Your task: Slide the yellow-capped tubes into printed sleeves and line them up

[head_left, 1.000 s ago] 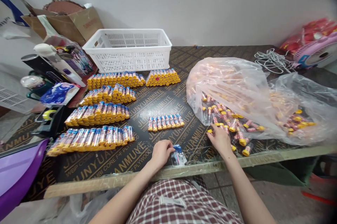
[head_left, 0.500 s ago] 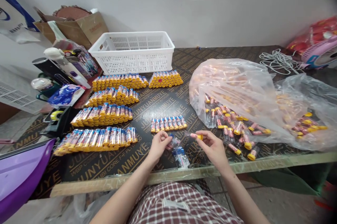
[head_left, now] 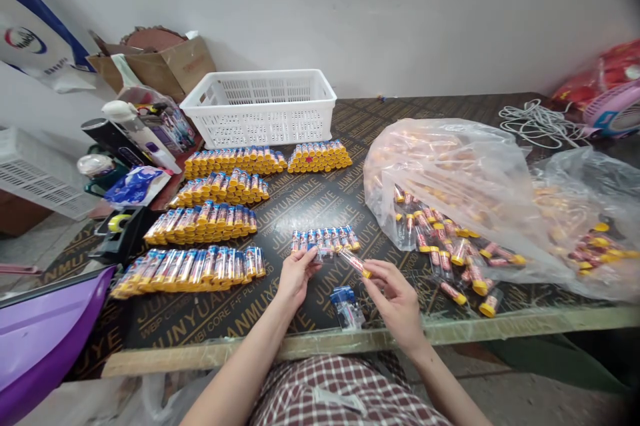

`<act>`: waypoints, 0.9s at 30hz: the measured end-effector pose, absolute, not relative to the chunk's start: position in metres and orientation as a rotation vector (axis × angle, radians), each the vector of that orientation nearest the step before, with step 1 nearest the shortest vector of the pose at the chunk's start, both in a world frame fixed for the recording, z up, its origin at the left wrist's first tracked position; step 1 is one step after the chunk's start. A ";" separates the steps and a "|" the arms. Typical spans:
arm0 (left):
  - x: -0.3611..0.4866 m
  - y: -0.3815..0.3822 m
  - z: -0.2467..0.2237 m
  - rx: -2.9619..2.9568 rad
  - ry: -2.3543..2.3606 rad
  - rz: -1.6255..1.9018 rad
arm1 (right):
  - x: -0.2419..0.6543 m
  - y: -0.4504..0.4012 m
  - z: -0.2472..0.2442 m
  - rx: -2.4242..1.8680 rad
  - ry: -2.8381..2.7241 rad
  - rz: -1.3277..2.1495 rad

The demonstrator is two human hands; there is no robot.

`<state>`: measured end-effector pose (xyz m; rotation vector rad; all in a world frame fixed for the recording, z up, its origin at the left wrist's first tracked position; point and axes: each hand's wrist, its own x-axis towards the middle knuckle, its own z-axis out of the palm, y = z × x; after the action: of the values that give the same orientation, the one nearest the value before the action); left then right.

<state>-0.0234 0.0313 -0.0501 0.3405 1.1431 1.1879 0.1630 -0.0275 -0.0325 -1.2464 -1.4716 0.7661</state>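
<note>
Between the thumb and fingers of my left hand (head_left: 296, 275) is a small clear packet (head_left: 325, 253) with a blue end. My right hand (head_left: 395, 296) pinches the yellow cap of a clear tube (head_left: 353, 262) with a pink label, its other end pointing toward the packet. Just behind both hands lies a short row of blue-and-yellow tubes (head_left: 327, 239). A small pile of clear packets with blue tops (head_left: 347, 308) rests near the table edge, between my forearms.
Stacked rows of finished-looking tubes (head_left: 205, 266) fill the left side, below a white basket (head_left: 265, 123). At right, a large plastic bag (head_left: 445, 159) spills yellow-capped tubes (head_left: 460, 253). A black tape dispenser (head_left: 123, 236) stands far left.
My left hand has raised a blue-ended packet away from the pile toward the row. The tube in my right hand has tilted and moved slightly left, nearer the packet. The camera view has shifted a little.
</note>
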 end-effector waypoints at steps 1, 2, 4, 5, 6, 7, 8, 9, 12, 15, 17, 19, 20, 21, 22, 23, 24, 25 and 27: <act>-0.023 0.031 -0.050 0.345 1.159 1.199 | 0.163 -0.028 -0.034 -1.245 -1.480 0.755; -0.023 0.030 -0.050 0.351 1.174 1.210 | 0.163 -0.028 -0.035 -1.243 -1.488 0.744; -0.024 0.029 -0.049 0.361 1.198 1.223 | 0.163 -0.029 -0.035 -1.241 -1.502 0.725; -0.024 0.029 -0.049 0.366 1.205 1.224 | 0.162 -0.029 -0.035 -1.241 -1.509 0.713; -0.023 0.028 -0.049 0.372 1.209 1.224 | 0.162 -0.030 -0.035 -1.243 -1.514 0.700; -0.023 0.028 -0.049 0.379 1.211 1.221 | 0.162 -0.030 -0.034 -1.245 -1.520 0.689; -0.023 0.028 -0.050 0.386 1.214 1.218 | 0.161 -0.030 -0.033 -1.245 -1.530 0.685; -0.023 0.027 -0.050 0.392 1.216 1.215 | 0.161 -0.030 -0.033 -1.242 -1.544 0.693; -0.021 0.026 -0.051 0.434 1.200 1.225 | 0.159 -0.030 -0.033 -1.210 -1.587 0.789; -0.018 0.024 -0.048 0.501 1.118 1.194 | 0.158 -0.029 -0.035 -1.197 -1.597 0.866; -0.017 0.023 -0.044 0.511 1.055 1.145 | 0.157 -0.028 -0.037 -1.198 -1.606 0.885; -0.018 0.023 -0.041 0.493 1.014 1.117 | 0.157 -0.028 -0.038 -1.180 -1.604 0.911; -0.018 0.023 -0.039 0.486 1.003 1.114 | 0.157 -0.027 -0.038 -1.163 -1.592 0.926; -0.020 0.023 -0.039 0.484 1.000 1.114 | 0.156 -0.027 -0.038 -1.144 -1.574 0.944; -0.021 0.023 -0.038 0.491 1.003 1.116 | 0.156 -0.027 -0.037 -1.124 -1.554 0.961; -0.022 0.024 -0.038 0.501 1.009 1.117 | 0.155 -0.026 -0.036 -1.108 -1.532 0.978; -0.023 0.024 -0.038 0.511 1.014 1.114 | 0.155 -0.026 -0.036 -1.093 -1.511 0.999; -0.024 0.024 -0.038 0.517 1.015 1.106 | 0.154 -0.026 -0.035 -1.079 -1.493 1.022; -0.024 0.024 -0.038 0.498 1.013 1.079 | 0.154 -0.026 -0.035 -1.052 -1.470 1.061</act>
<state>-0.0244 0.0242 -0.0376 0.4976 1.0132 1.0790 0.1535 -0.0259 -0.0346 -1.0517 -1.4698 1.0607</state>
